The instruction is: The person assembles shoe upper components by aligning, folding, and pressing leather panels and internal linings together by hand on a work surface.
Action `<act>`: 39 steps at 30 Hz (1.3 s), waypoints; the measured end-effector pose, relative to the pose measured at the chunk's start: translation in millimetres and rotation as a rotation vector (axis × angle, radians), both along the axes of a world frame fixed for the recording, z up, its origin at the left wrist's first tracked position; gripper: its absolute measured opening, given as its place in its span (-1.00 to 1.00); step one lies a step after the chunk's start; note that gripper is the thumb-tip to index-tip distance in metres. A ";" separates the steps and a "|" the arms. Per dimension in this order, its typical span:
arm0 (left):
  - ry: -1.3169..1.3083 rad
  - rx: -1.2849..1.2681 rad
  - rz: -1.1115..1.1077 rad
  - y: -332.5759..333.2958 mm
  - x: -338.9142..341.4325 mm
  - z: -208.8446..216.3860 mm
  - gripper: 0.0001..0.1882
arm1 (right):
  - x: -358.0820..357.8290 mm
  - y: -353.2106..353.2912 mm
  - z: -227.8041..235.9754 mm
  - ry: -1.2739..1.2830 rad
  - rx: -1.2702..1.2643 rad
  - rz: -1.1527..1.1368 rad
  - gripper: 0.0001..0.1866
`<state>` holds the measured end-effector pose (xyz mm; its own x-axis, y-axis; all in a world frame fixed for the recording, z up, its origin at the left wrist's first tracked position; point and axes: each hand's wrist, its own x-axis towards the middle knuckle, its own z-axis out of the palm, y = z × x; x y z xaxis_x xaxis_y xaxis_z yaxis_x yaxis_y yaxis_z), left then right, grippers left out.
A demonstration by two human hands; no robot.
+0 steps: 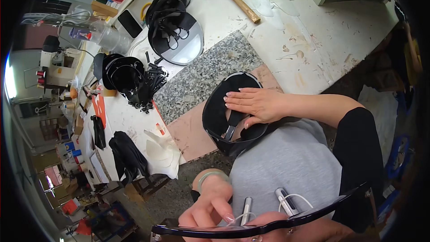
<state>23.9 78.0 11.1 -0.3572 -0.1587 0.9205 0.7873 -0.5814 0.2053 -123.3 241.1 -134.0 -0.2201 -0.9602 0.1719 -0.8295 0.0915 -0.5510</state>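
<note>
— Visor (215, 109) overhangs the bench (313, 40) edge, right hand (256, 103) spread flat on it.
— Left hand (210, 206) pinches a dark strip (192, 231). If that palm lifts, the visor may tip off.

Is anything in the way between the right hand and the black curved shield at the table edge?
Nothing visible stands between them. The right hand lies flat on the black curved shield, with its fingers spread over the top. The left hand is apart, low in the view, pinching a dark curved strip.

glossy black plastic visor (215, 112), speckled granite slab (201, 78)
</note>
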 end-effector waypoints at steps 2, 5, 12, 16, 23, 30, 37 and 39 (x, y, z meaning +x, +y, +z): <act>0.029 -0.047 -0.029 1.6 4.7 -3.8 -0.62 | 0.2 1.4 -1.3 0.015 0.001 -0.006 -0.22; 0.012 -0.014 -0.056 11.0 7.4 -0.2 -0.66 | -1.8 1.3 -4.5 0.057 -0.005 0.004 -0.21; 0.055 -0.035 -0.236 10.0 -6.5 1.5 -0.71 | 0.7 -0.4 -5.9 0.101 0.005 -0.012 -0.19; 0.058 -0.019 -0.274 10.9 -4.5 4.6 -0.72 | 0.3 -1.2 0.6 0.124 0.028 0.002 -0.19; -0.180 -0.199 -0.271 -29.6 -33.7 -4.5 -0.70 | -15.1 -2.5 -1.0 -0.241 0.004 0.054 -0.44; -1.197 -1.704 0.672 -81.3 -114.7 -74.2 -0.37 | -41.7 -17.8 -1.4 0.060 -0.095 0.309 -0.46; -1.039 -1.568 0.826 -79.7 -92.6 -105.4 -0.47 | -43.3 -9.4 -13.3 0.248 -0.028 0.355 -0.32; -1.155 -1.562 0.812 -78.4 -90.3 -108.3 -0.53 | -44.9 -8.1 -13.7 0.242 -0.039 0.347 -0.30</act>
